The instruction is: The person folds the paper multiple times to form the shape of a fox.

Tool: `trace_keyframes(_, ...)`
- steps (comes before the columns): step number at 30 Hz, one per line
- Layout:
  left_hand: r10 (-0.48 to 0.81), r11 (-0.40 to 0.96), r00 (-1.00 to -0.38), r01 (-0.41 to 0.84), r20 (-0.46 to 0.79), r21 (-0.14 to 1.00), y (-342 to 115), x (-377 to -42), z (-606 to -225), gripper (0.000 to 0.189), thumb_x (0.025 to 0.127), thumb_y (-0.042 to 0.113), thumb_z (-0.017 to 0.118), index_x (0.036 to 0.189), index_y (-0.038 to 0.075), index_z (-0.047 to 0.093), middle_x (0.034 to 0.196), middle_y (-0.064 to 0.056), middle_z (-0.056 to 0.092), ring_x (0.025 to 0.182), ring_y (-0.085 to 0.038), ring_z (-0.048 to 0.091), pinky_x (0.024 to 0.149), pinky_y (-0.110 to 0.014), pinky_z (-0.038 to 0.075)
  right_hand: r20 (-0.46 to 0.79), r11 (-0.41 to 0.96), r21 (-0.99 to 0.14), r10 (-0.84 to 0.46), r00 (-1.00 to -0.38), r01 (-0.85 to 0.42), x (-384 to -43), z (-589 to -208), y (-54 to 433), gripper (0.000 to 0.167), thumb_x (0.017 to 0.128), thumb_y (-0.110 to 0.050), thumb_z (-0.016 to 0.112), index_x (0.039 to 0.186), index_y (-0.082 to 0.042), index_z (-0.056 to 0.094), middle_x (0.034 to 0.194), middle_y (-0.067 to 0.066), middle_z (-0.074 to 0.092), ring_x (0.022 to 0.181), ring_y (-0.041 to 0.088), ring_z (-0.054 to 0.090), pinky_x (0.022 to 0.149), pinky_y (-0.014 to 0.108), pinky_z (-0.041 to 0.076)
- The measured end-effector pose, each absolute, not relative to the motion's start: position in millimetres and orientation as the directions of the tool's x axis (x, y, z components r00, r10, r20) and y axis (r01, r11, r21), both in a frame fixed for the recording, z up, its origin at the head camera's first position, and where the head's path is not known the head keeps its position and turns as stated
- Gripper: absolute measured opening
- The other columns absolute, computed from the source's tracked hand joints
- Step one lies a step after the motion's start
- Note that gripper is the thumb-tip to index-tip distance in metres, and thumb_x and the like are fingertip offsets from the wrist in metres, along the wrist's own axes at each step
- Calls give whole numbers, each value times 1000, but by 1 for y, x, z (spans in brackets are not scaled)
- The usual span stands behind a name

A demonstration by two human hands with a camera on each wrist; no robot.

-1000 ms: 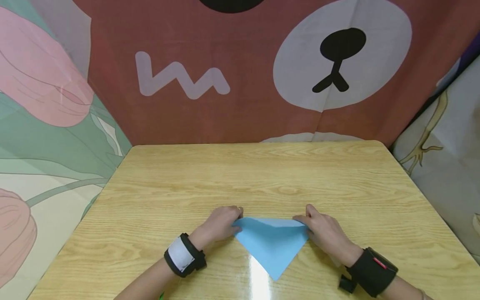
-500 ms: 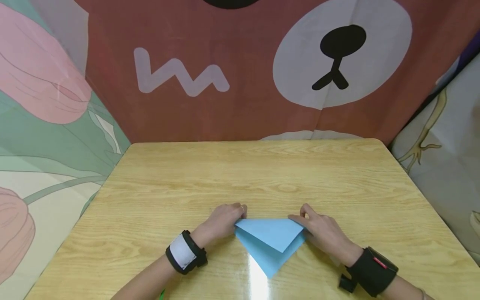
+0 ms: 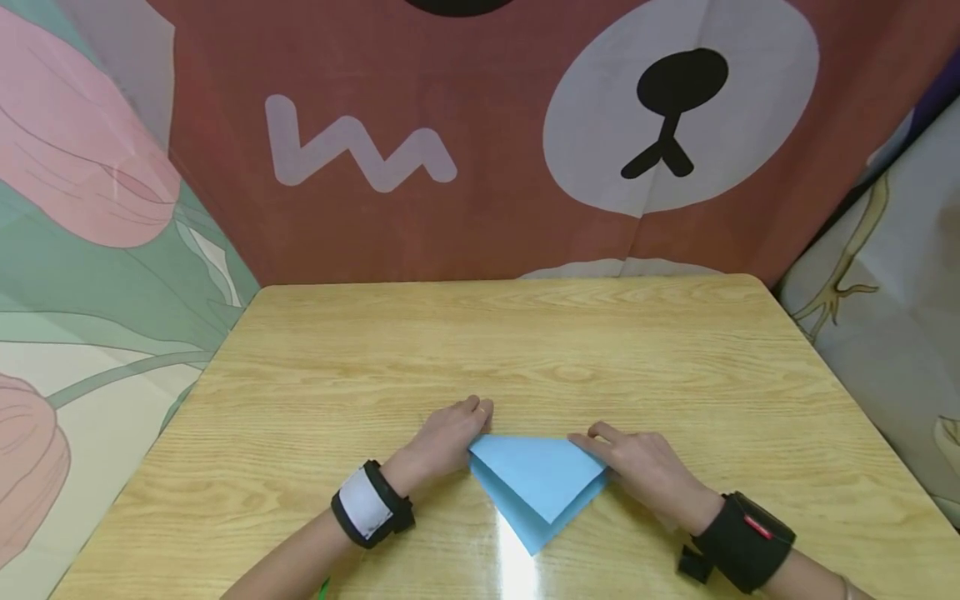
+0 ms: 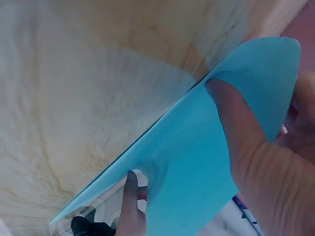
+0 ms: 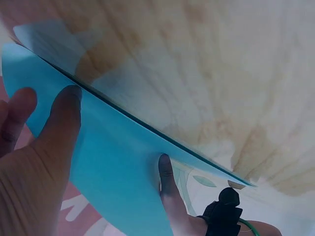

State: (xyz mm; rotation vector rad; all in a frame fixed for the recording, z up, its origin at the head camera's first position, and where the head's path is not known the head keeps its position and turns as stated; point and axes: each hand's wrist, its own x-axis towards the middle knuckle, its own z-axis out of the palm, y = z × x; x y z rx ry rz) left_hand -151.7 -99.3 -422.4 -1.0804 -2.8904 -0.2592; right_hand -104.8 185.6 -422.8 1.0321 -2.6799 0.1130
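A light blue sheet of paper [image 3: 536, 479] is bent over toward me into a triangle of two layers, with a fold along its far edge. The upper layer's tip lies just short of the lower layer's corner, which points at me. My left hand [image 3: 447, 442] pinches the left end of the fold; its thumb [image 4: 236, 115] lies flat on the paper in the left wrist view. At the right end my right hand [image 3: 648, 471] holds the sheet, thumb [image 5: 64, 115] pressing on its face near the edge.
Under the paper is a wood-grain table [image 3: 517, 358] with rounded far corners. Behind it hangs a reddish-brown cloth [image 3: 487, 225] printed with a bear's snout, and flowered cloth [image 3: 90, 292] runs along the left. Both wrists wear black bands [image 3: 750, 542].
The upper layer of the paper has come down toward me, its tip now close to the lower corner. My right hand has shifted slightly left along the fold; my left hand has barely moved.
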Motion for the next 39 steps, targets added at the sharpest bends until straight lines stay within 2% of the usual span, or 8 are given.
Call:
trace_keyframes(10, 705, 684, -684, 726, 189, 76, -97, -151, -421, 43, 66, -3, 76, 98, 10, 50, 85, 0, 49, 80, -14, 45, 62, -21, 42, 270, 711, 112, -694, -667, -694, -103, -426, 184, 61, 70, 3, 76, 123, -22, 61, 102, 2, 63, 45, -2, 28, 41, 13, 24)
trace_keyframes(18, 757, 639, -613, 767, 226, -60, -95, -146, -421, 33, 72, -10, 62, 92, 9, 44, 80, 0, 43, 74, -14, 40, 63, -21, 38, 261, 713, 117, -693, -672, -691, -102, -425, 182, 55, 72, 0, 75, 122, -20, 63, 102, 3, 64, 44, -1, 29, 41, 13, 24)
trace_keyframes(22, 781, 610, -577, 787, 240, -92, -98, -139, -417, 29, 73, -13, 55, 91, 9, 50, 79, 1, 49, 74, -13, 47, 68, -22, 44, 260, 715, 129, -694, -672, -688, -102, -426, 182, 54, 72, 0, 75, 121, -20, 63, 101, 3, 64, 44, -1, 27, 41, 13, 23)
trace_keyframes(25, 804, 582, -551, 806, 223, -108, -101, -134, -410, 26, 73, -4, 67, 93, 10, 57, 82, 3, 58, 76, -12, 54, 74, -24, 48, 248, 718, 137, -692, -678, -683, -102, -426, 182, 54, 73, -1, 74, 122, -21, 63, 102, 3, 64, 44, -1, 27, 41, 13, 23)
trace_keyframes(29, 824, 554, -548, 832, 143, -2, -106, -129, -394, 30, 66, 11, 82, 80, 14, 56, 75, 6, 56, 69, -8, 48, 67, -20, 44, 247, 720, 137, -690, -681, -680, -101, -427, 182, 55, 73, -1, 74, 122, -21, 62, 102, 3, 63, 44, 0, 26, 41, 13, 22)
trace_keyframes(33, 847, 518, -531, 824, -8, 230, -111, -123, -380, 25, 70, 14, 81, 71, 17, 55, 68, 9, 51, 63, -1, 40, 58, -12, 35, 262, 716, 139, -693, -672, -684, -102, -427, 183, 56, 73, 1, 75, 122, -21, 62, 102, 3, 63, 44, -1, 26, 40, 12, 20)
trace_keyframes(36, 872, 484, -477, 807, -111, 338, -110, -115, -375, 11, 75, 16, 77, 80, 20, 68, 76, 14, 62, 71, 6, 51, 65, -7, 39, 267, 714, 139, -694, -668, -686, -103, -427, 183, 56, 73, 1, 74, 123, -22, 62, 102, 3, 63, 44, -1, 25, 40, 12, 20)
trace_keyframes(39, 895, 445, -406, 826, -182, 344, -107, -105, -375, 25, 77, 22, 75, 101, 21, 72, 105, 11, 67, 97, 1, 59, 81, -11, 45, 267, 714, 141, -695, -668, -686, -103, -427, 183, 57, 73, -1, 75, 123, -22, 62, 102, 2, 62, 44, -1, 25, 40, 12, 20)
